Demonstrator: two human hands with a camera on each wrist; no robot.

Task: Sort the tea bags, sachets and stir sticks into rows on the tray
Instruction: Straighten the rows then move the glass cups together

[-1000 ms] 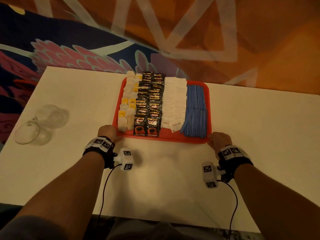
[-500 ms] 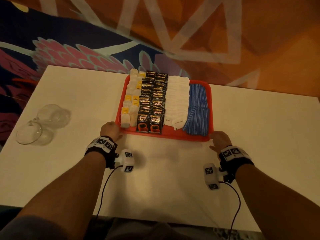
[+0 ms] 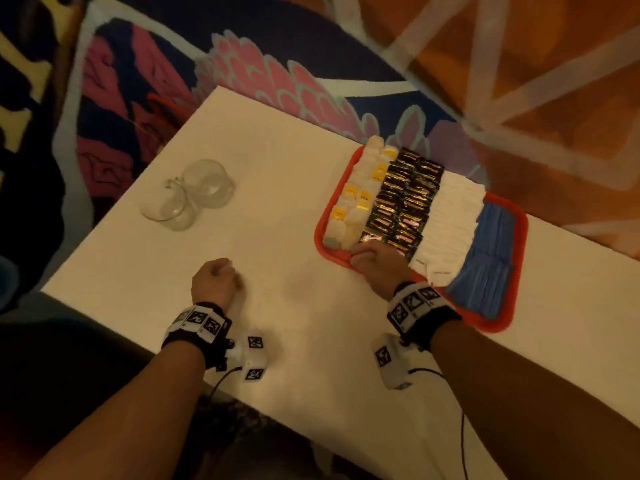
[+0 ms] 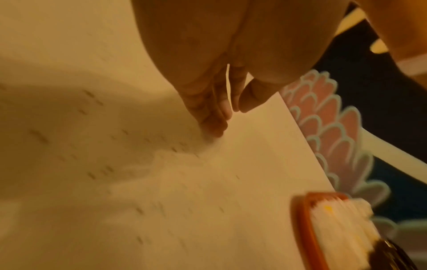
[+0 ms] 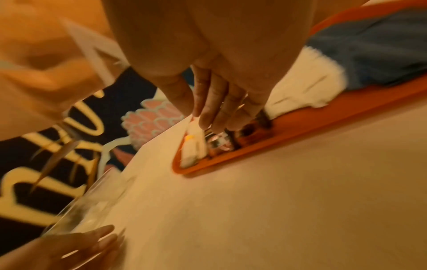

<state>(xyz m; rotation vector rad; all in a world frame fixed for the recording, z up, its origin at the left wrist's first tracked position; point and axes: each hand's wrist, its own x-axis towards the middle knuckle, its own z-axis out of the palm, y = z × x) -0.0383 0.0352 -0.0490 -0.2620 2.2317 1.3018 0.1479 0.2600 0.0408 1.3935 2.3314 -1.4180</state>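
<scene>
Left hand (image 3: 214,284): parked on table (image 3: 311,341), well left of tray (image 3: 498,323), fingers loosely curled, holding nothing; likely kept clear so as not to disturb the rows.

Right hand (image 3: 377,263): at tray's near edge, fingers fairly straight, tips down on the front of the dark sachets (image 3: 405,199). No pinch visible; probably squaring that row's end.

On tray, left to right, rows running near to far: tea bags (image 3: 360,199), dark sachets in two files, white sachets (image 3: 453,220), blue stir sticks (image 3: 488,258). Each kind kept to its own band, packed side by side and overlapped, presumably to fit everything.

Off tray: two glasses (image 3: 194,192) lying well left of it. No loose packets seen outside tray; sorting looks all but done.
</scene>
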